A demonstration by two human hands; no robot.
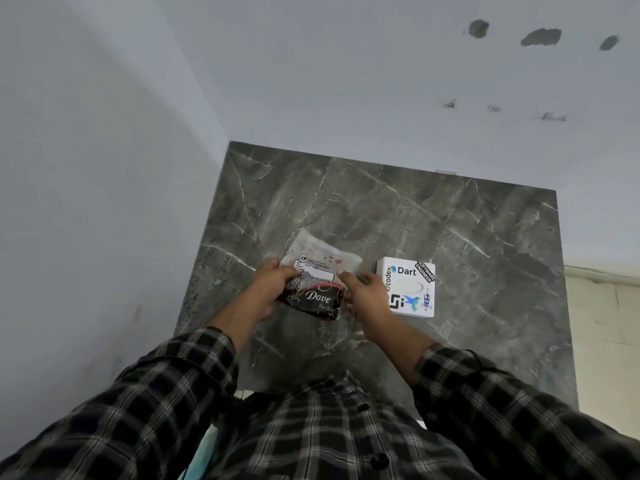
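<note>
Head view: Dove packet (pixel 317 299) held between left grip (pixel 268 292) and right grip (pixel 363 292).

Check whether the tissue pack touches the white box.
Apart. The head view shows a strip of bare table between the tissue pack and the white box.

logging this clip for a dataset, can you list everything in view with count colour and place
tissue pack: one, clear and white with a label, over the table's middle
Dove packet: one, dark brown with white lettering, against the tissue pack's near end
box: one, white with stickers, on the table right of the packs
table: one, grey marble pattern, in the room corner
walls: two, pale grey, dark patches on the far one
sleeves: two, black and white check, bottom of view
left grip: one, holds the packs' left ends
right grip: one, pinches the tissue pack's right edge
</note>
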